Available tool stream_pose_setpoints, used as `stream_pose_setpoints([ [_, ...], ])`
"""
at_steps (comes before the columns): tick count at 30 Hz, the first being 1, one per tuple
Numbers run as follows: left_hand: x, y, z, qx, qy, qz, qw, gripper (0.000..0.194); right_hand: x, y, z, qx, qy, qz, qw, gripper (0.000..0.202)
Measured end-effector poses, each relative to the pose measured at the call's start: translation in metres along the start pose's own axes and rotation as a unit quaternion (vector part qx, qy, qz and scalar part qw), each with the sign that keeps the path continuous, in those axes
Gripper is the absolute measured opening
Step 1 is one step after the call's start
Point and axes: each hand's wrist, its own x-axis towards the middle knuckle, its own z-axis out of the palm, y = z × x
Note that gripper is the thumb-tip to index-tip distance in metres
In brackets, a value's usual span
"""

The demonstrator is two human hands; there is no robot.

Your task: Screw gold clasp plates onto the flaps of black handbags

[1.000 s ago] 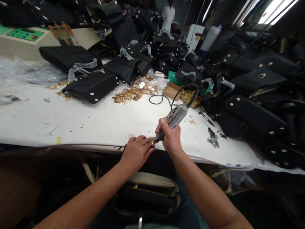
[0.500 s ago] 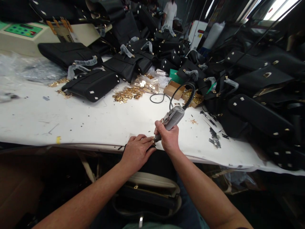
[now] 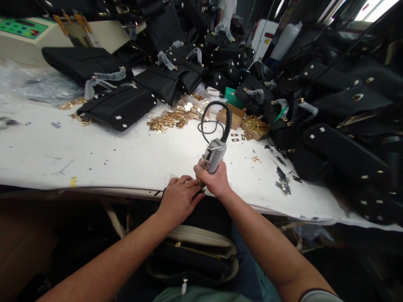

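Note:
A grey electric screwdriver (image 3: 215, 153) with a black cord is in my right hand (image 3: 215, 179), whose fingers are wrapped round it. It stands nearly upright, its tip pointing down at a small gold metal fitting (image 3: 202, 190) at the table's front edge. My left hand (image 3: 179, 197) presses the flap of a black handbag (image 3: 210, 214) there, thumb and fingertips beside the fitting and closed on the flap. The bag lies open on my lap, with pale edging and a gold zip showing. My fingers partly hide the fitting and the screwdriver's tip.
On the white table (image 3: 94, 163), gold metal plates (image 3: 166, 121) lie in a heap. A cardboard box (image 3: 256, 126) holds small gold pieces. Black handbags (image 3: 116, 107) are piled behind and at the right. A pen-like tool (image 3: 275, 155) and dark metal plates (image 3: 283, 182) lie right.
The screwdriver has swung from leaning right to nearly upright, and my right hand has moved slightly left, closer to my left hand. My left hand stays on the flap. The view has shifted slightly.

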Motion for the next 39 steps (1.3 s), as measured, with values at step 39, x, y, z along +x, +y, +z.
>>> stream_pose_setpoints([
  [39, -0.003, 0.002, 0.003, 0.023, 0.015, 0.007, 1.000, 0.026, 0.008, 0.019, -0.010, 0.096, 0.154, -0.036, 0.983, 0.037],
])
